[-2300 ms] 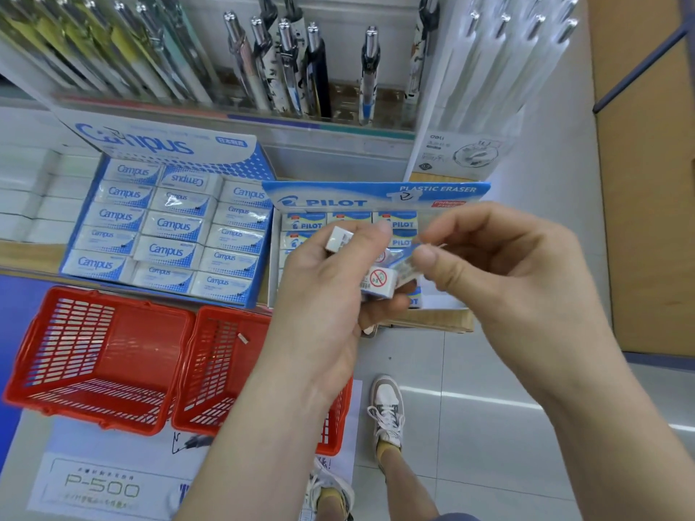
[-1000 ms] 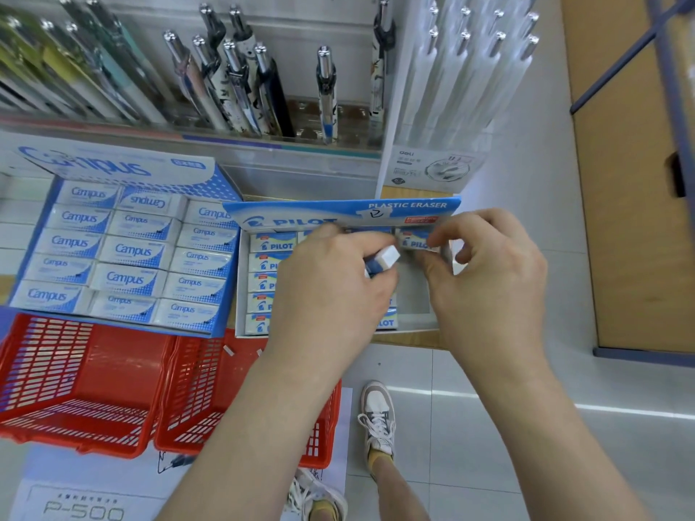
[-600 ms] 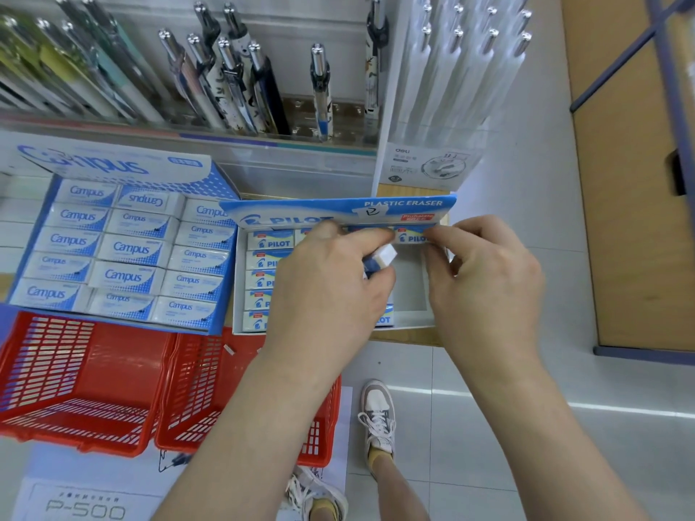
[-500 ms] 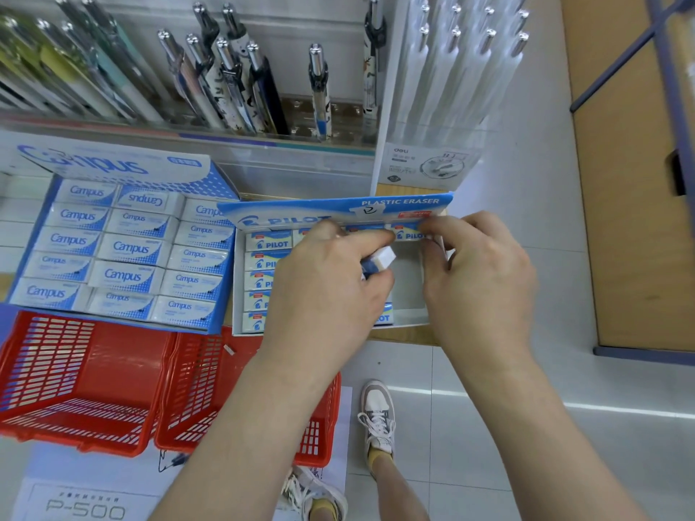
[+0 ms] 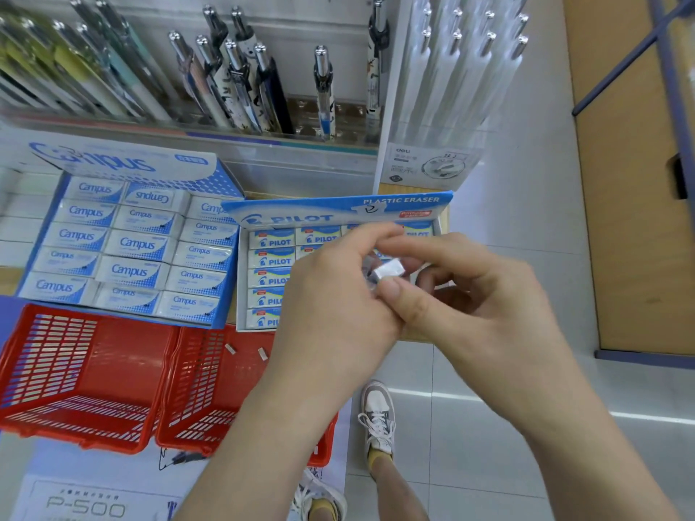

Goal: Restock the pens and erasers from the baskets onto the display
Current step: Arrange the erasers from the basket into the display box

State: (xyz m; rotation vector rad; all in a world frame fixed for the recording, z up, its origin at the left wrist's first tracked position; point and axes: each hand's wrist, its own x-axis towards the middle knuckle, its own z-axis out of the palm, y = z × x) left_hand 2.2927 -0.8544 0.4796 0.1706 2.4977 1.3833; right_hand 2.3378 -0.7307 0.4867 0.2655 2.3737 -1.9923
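Okay, far left: two red baskets, left basket (image 5: pixel 75 377) and right basket (image 5: pixel 210 392), sit below the edge of the wooden desk (image 5: pixel 9 280). The right one shows only two small scraps and its far side is hidden by the forearm. Anything dropped from the hands probably lands in it or on the floor tiles (image 5: pixel 470 445) by the shoe.

The Campus eraser box (image 5: pixel 128 238) looks full and touches the Pilot eraser box (image 5: pixel 263 280). One risk is dropping the piece into the wrong brand's tray, since both are blue and white.

The left hand (image 5: pixel 331 314) has its grip curled on the near end of a small white eraser (image 5: pixel 391 271), held above the Pilot box's right side. The right hand (image 5: pixel 470 306) has its grip pinched on the white end, thumb below and forefinger above.

Main risk: with two hands on one small slick wrapped block, a mistimed let-go could flick it off.

The open slots are hidden behind the hands, so the placing is partly blind. The eraser may land crooked, label down, or jammed on a neighbour.

The Pilot lid flap (image 5: pixel 338 208) overhangs the top row, so knuckles could bump it and shove the box. The box sits right at the desk's front edge, so a hard push down might tip it.
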